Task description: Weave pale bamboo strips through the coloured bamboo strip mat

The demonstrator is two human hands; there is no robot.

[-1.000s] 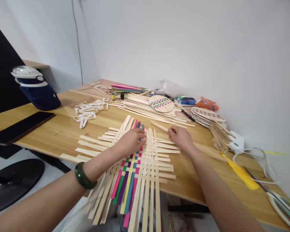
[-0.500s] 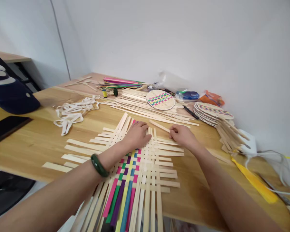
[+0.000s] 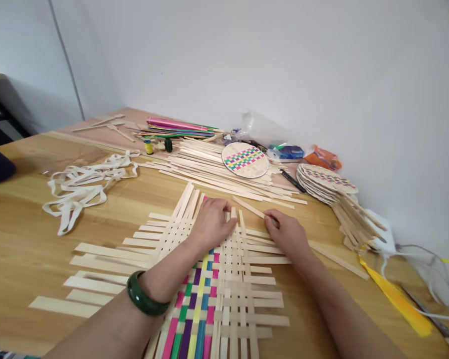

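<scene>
A part-woven mat (image 3: 232,279) of pale bamboo strips, with pink, green, purple, yellow and blue strips down its middle, lies on the table in front of me. Across its far part rests my left hand (image 3: 213,224), a dark green bangle on the wrist. Its fingers curl round the far ends of some lengthwise strips; their tips are partly hidden. Just right of the mat, my right hand (image 3: 286,232) pinches a loose pale bamboo strip (image 3: 249,207). The strip slants past the far edge of the mat and runs on behind the hand to the right.
Beyond the mat lie loose bamboo strips (image 3: 194,164), with a round woven fan (image 3: 246,160) on them. Stacked fans (image 3: 324,182) stand at right, near a yellow tassel (image 3: 400,299) and cables. White ribbon (image 3: 82,187) is heaped at left, near thread spools (image 3: 148,146).
The view has shifted, so the mat appears closer and the ribbon further left. My right hand still pinches the strip, whose tail now shows behind it. My left hand stays on the mat.
</scene>
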